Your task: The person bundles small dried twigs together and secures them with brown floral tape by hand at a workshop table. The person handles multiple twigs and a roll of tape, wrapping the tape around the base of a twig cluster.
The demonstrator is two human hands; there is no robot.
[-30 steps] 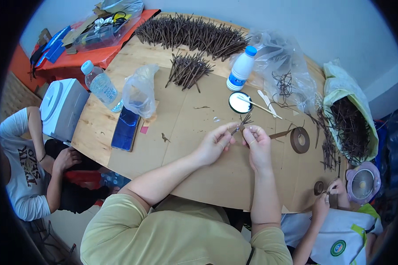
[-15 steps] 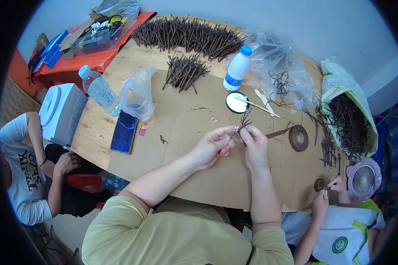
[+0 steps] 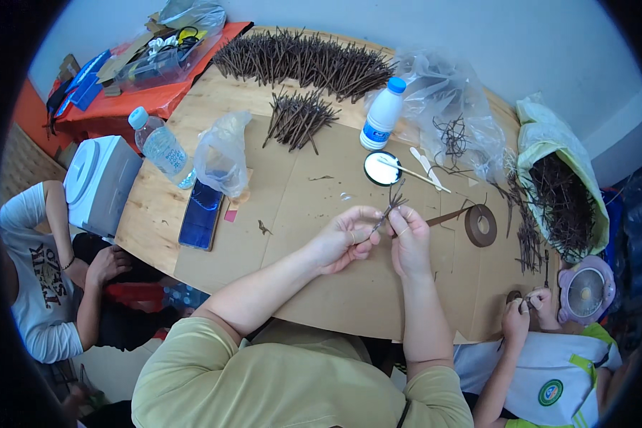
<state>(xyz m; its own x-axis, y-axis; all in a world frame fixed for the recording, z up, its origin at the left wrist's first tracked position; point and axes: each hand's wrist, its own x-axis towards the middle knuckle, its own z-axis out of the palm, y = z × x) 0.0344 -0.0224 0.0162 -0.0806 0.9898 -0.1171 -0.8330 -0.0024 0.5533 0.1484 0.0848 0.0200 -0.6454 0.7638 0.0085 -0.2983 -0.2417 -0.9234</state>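
Over the middle of the cardboard, my left hand point(image 3: 346, 241) pinches a thin brown artificial twig point(image 3: 393, 202) whose branched tips fan upward. My right hand point(image 3: 411, 246) has its thumb and fingertips closed on the same twig, just right of the left fingertips. Beside the right hand, a strip of brown tape point(image 3: 447, 216) runs to a brown tape roll point(image 3: 471, 228) lying flat. Beyond my fingers stands a round dish of white paste point(image 3: 381, 170) with a thin stick point(image 3: 424, 178) across it.
Bundled brown twigs point(image 3: 303, 120) and a long row of them point(image 3: 307, 63) lie at the back. A white bottle point(image 3: 382, 114), water bottle point(image 3: 162, 148), plastic bag point(image 3: 222, 153) and phone point(image 3: 201, 215) stand or lie around. A sack point(image 3: 535, 118) holds more twigs. Co-workers' hands point(image 3: 517, 319) point(image 3: 109, 264) are at both sides.
My hands stay in nearly the same place; the twig stands more upright between my fingers. The right-hand co-worker's hands have drawn closer together.
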